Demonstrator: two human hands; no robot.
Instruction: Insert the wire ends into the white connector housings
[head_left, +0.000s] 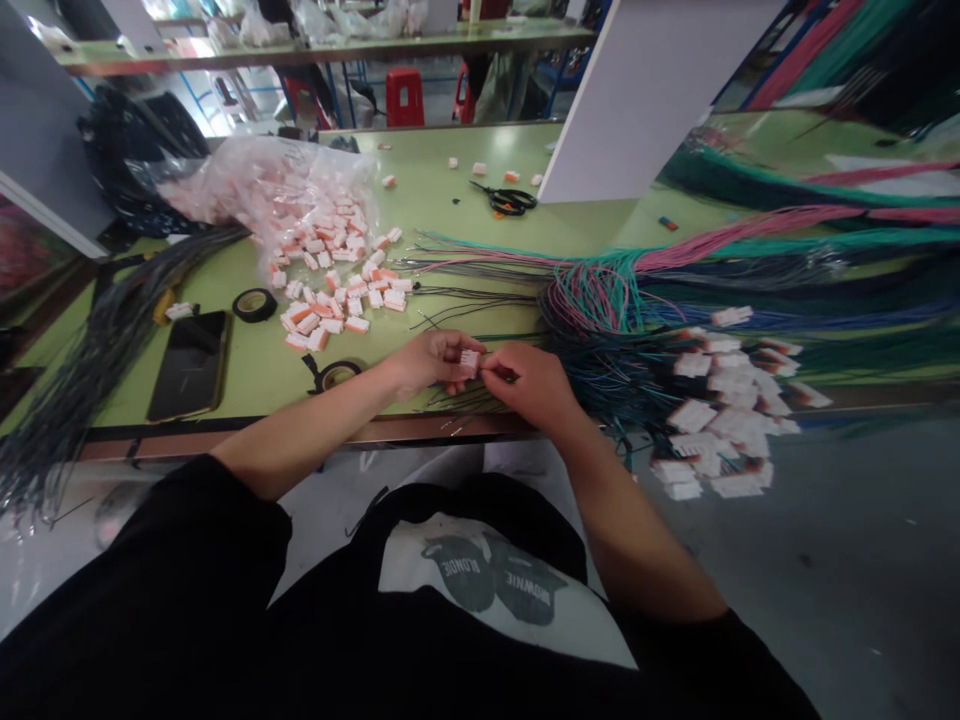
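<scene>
Between the fingers of my left hand (433, 362) is a small white-and-orange plastic connector housing (469, 359), held just above the front of the green table. My right hand (529, 378) is closed in a pinch at the connector's right side; a thin wire seems to be in its fingertips, though it barely shows. Loose wire ends (480, 293) lie just beyond both hands. More connector housings (330, 300) are heaped to the left, spilling from a clear plastic bag (247, 180). Right of my right hand, finished-looking white connectors (720, 400) hang on dark wires over the table edge.
Bundles of pink and green wires (600, 285) run across the right side. Black scissors (510, 200) lie near a white post (637, 100). A phone (189, 365), black tape rolls (255, 304) and dark wires (112, 330) are on the left. A red stool (405, 97) stands behind.
</scene>
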